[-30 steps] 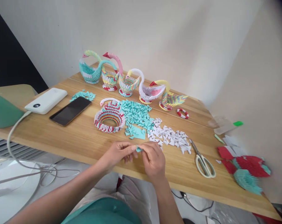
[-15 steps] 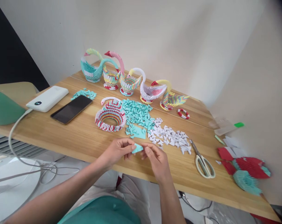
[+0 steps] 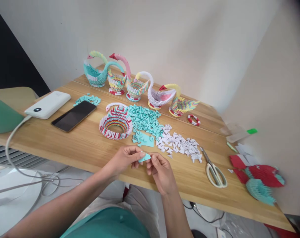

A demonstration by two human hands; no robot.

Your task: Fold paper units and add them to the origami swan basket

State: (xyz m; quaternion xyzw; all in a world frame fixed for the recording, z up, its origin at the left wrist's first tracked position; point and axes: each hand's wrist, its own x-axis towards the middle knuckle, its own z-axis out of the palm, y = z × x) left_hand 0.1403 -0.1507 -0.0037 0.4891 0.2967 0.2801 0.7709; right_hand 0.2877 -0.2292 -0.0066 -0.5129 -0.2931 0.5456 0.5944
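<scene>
Above the table's front edge, a small folded piece of turquoise paper (image 3: 145, 157) is pinched between my two hands. My left hand (image 3: 126, 158) grips its left end between thumb and fingers. My right hand (image 3: 161, 170) has thumb and fingertips closed on its right end. Just beyond lie a flat turquoise paper sheet (image 3: 147, 140), a heap of turquoise folded paper triangles (image 3: 143, 119) and scattered white folded triangles (image 3: 181, 143). A red, white and multicoloured paper basket (image 3: 116, 124) with a curved white neck stands left of the heap.
Several folded-paper swans (image 3: 160, 97) line the back of the wooden table (image 3: 85, 148). A phone (image 3: 74, 115) and a white power bank (image 3: 48, 105) with a cable lie left. Scissors (image 3: 215, 172) lie right, near red paper pieces (image 3: 265, 175). A red-and-white ring (image 3: 194, 120) sits behind.
The folded edge of the turquoise paper has tilted and looks narrower. My right hand's fingers have shifted slightly inward along it. The whole view has moved a little.
</scene>
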